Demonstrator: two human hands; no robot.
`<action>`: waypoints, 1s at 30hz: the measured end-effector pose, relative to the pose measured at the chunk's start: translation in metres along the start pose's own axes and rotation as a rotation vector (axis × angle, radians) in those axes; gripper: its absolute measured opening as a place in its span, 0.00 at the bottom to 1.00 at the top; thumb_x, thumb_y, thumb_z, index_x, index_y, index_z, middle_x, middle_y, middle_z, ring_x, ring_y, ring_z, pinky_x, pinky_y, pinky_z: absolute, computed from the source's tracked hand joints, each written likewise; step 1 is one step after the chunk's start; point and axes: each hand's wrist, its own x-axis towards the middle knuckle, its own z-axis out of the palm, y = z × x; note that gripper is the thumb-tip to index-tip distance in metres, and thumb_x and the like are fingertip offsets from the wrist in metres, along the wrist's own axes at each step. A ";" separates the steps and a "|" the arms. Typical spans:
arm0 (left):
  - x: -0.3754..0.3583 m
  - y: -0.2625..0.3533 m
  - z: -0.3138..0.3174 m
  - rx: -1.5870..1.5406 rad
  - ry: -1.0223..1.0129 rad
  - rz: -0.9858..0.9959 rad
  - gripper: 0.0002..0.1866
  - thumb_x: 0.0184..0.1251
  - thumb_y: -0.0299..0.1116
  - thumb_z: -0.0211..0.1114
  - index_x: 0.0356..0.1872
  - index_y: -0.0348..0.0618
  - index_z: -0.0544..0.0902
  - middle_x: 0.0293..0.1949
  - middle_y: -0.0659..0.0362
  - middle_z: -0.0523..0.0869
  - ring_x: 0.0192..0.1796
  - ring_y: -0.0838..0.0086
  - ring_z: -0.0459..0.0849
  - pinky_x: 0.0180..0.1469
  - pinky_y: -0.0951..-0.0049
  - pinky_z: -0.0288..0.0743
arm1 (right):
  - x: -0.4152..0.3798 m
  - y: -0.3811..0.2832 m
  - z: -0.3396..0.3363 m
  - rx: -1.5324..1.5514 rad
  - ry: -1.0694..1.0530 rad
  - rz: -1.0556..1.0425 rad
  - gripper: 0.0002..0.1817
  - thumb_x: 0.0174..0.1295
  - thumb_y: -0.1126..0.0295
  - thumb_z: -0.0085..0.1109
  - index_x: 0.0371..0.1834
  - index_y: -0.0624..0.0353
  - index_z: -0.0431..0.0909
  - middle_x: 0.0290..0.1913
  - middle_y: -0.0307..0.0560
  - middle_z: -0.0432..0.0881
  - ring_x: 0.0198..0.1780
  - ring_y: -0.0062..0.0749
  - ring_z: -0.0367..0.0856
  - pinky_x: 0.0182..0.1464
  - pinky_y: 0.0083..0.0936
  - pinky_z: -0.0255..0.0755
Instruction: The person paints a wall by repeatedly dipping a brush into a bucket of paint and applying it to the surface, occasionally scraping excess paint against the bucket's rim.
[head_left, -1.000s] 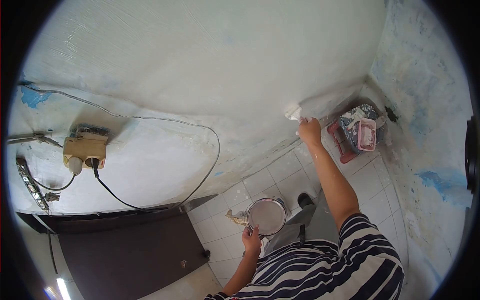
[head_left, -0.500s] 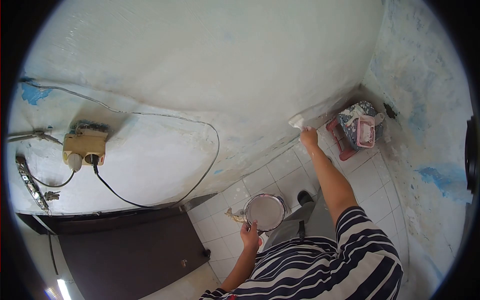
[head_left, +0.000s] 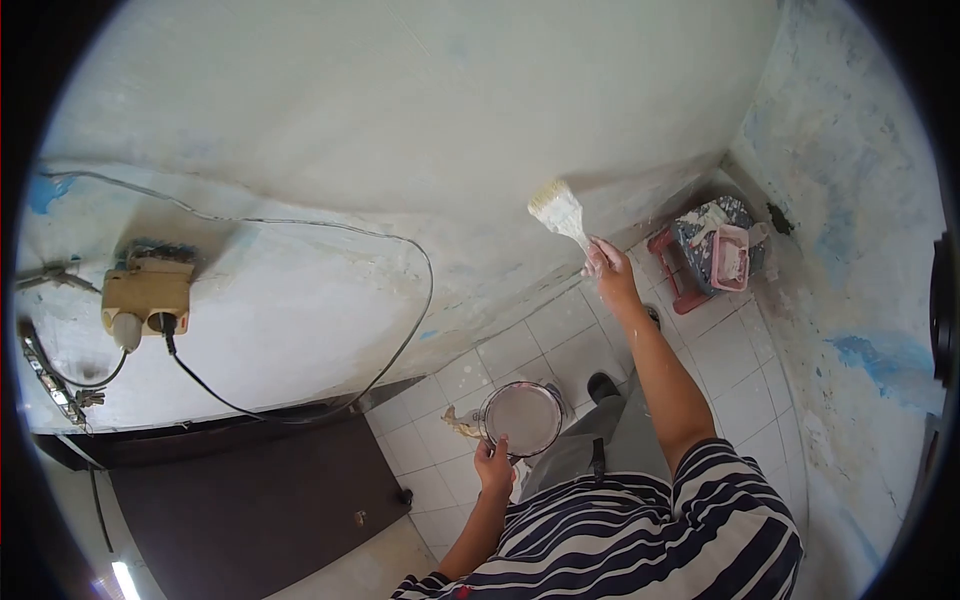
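Brush [head_left: 557,210], broad and flat with pale yellowish bristles, is in the right hand [head_left: 609,270], whose grip is closed around the handle. It slants up and to the left in front of the whitish wall [head_left: 400,120]; whether the bristles touch the surface cannot be told. White smears cover its body and mark the fingers.

The left hand [head_left: 493,466] has its grip on the near edge of a round bucket [head_left: 521,384], the thumb over the rim. Inside the bucket is a pale grey liquid [head_left: 523,422] with a smooth surface. The bucket is in front of the person's waist, above the tiled floor [head_left: 560,318]; what bears its weight from below is hidden.

Near the corner, right of the brush, a pink tray [head_left: 717,262] with white residue lies on a dark, white-splashed stool [head_left: 690,243], beside a red frame [head_left: 688,302]. On the left, a yellowed socket box [head_left: 145,292] with two plugs sits on the wall, and a looping cable [head_left: 431,270] runs near it. Below is a dark brown door [head_left: 250,500].
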 end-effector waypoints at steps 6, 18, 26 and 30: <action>-0.007 -0.013 -0.007 0.161 0.070 0.027 0.15 0.68 0.30 0.66 0.27 0.42 0.68 0.26 0.60 0.76 0.21 0.79 0.74 0.25 0.71 0.83 | 0.047 0.169 -0.109 -0.484 0.080 0.149 0.20 0.73 0.64 0.54 0.58 0.70 0.76 0.37 0.49 0.80 0.40 0.32 0.78 0.44 0.25 0.72; -0.008 -0.038 -0.022 -0.008 0.091 -0.050 0.15 0.68 0.29 0.66 0.27 0.43 0.68 0.29 0.60 0.76 0.28 0.76 0.79 0.32 0.69 0.86 | 0.040 -0.016 0.023 -0.833 0.146 0.126 0.18 0.68 0.62 0.54 0.42 0.72 0.80 0.37 0.65 0.84 0.40 0.57 0.85 0.44 0.43 0.76; -0.014 0.001 0.015 0.026 0.091 -0.039 0.15 0.69 0.30 0.66 0.26 0.44 0.68 0.26 0.64 0.74 0.27 0.80 0.76 0.30 0.74 0.79 | -0.011 0.087 0.009 0.058 0.143 0.165 0.17 0.75 0.64 0.52 0.54 0.68 0.78 0.29 0.32 0.70 0.27 0.14 0.69 0.32 0.18 0.70; -0.001 -0.037 0.000 -0.053 0.059 -0.035 0.17 0.69 0.29 0.67 0.25 0.46 0.67 0.23 0.68 0.71 0.25 0.85 0.67 0.26 0.79 0.67 | 0.017 0.184 -0.047 -0.363 0.198 0.264 0.19 0.73 0.62 0.52 0.56 0.68 0.78 0.37 0.51 0.83 0.32 0.35 0.81 0.37 0.30 0.76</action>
